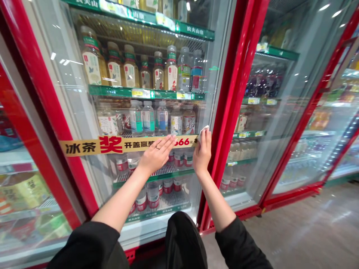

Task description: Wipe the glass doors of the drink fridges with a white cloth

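A long beige strip (134,144) with black and red Chinese characters lies across the glass door (92,168) of a red-framed drinks fridge. My left hand (157,154) rests flat on the strip right of its middle, fingers stretched out together, a ring on one finger. At the strip's right end, beside the red door frame, is my right hand (203,151). Its fingers hold a small white crumpled piece (205,129) against the glass; whether it is paper or cloth I cannot tell. Part of the lettering is hidden under my hands.
Behind the glass, bottles (130,71) stand on shelves with green edge strips (112,90) and price labels. Another red-framed fridge (280,149) stands to the right, above a grey floor (316,231). A red-framed door (36,149) is at the left. My black-clad knee (183,239) is close to the fridge.
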Action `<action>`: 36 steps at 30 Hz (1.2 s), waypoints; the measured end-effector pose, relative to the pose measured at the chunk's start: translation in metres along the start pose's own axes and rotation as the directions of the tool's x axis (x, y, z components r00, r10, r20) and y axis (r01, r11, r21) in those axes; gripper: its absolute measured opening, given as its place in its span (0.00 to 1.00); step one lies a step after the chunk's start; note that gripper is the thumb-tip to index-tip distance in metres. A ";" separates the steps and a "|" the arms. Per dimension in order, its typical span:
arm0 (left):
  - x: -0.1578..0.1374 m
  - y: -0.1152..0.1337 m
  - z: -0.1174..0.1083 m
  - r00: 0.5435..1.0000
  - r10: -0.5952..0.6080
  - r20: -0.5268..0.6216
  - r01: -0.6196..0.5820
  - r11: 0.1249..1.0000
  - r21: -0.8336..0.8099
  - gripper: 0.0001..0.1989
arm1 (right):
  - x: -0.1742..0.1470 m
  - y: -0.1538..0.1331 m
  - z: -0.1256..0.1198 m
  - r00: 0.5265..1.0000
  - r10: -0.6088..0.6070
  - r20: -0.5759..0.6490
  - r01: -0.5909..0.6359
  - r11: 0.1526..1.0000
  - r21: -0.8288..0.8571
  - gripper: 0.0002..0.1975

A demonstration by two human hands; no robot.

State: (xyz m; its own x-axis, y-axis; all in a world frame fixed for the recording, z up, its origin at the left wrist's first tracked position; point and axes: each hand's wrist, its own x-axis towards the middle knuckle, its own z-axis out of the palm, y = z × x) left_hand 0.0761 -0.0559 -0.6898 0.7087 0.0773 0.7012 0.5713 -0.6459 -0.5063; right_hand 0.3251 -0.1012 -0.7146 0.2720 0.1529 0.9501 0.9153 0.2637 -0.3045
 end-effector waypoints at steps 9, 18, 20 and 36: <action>0.002 0.001 -0.002 1.000 -0.010 0.023 0.011 1.000 -0.024 0.39 | -0.023 0.025 -0.007 0.997 0.071 0.022 -0.071 0.997 0.006 0.36; 0.002 0.002 -0.005 0.995 -0.020 0.103 0.028 0.997 -0.073 0.41 | -0.010 0.022 -0.003 0.989 -0.091 0.113 0.085 0.995 0.057 0.37; 0.004 0.003 -0.005 0.993 -0.030 0.118 0.042 0.994 -0.101 0.41 | -0.012 0.027 -0.004 0.992 -0.076 0.097 0.072 0.996 0.047 0.37; -0.026 -0.076 -0.066 0.993 0.020 0.115 -0.023 0.999 0.028 0.41 | -0.010 0.014 -0.018 0.972 0.013 0.235 -0.025 0.999 0.048 0.34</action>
State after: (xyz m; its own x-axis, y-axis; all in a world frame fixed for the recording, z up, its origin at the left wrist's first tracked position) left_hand -0.0134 -0.0593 -0.6368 0.7627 0.1511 0.6289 0.5662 -0.6259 -0.5363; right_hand 0.3402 -0.1166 -0.7269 0.2070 0.3755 0.9034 0.8926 0.3055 -0.3315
